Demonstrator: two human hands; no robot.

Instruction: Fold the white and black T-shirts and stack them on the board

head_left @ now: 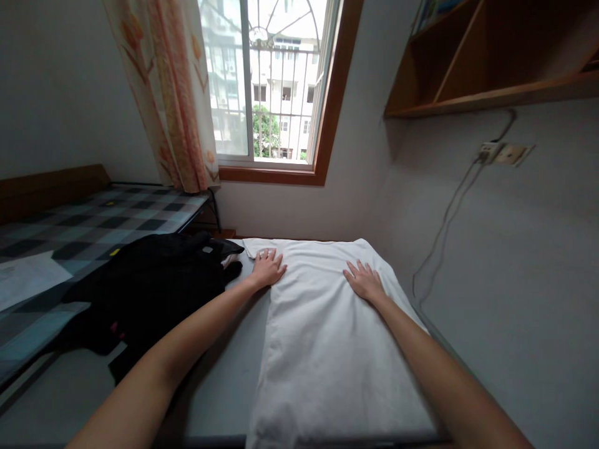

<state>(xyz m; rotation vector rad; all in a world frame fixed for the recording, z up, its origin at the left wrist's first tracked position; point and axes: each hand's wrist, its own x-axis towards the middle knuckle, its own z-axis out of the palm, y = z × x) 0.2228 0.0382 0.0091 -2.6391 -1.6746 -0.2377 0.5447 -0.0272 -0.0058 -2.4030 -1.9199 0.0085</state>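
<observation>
A white cloth garment [322, 337], whose exact kind I cannot tell, lies spread lengthwise over a pale table [224, 386]. My left hand [269, 268] rests flat near its far left edge, fingers spread. On the far right part of the cloth lies my right hand [364, 280], palm down with the fingers apart. Faint creases run across the fabric between the two hands. Left of my left forearm is a heap of black clothing [163, 293], partly covered by that arm.
A bed with a checked cover [154, 206] stands at the left, with white paper [32, 277] on it. A curtain [173, 93] hangs beside the barred window [281, 81]. On the right wall are a wooden shelf [468, 93], a socket [512, 154] and a dangling cable [442, 234].
</observation>
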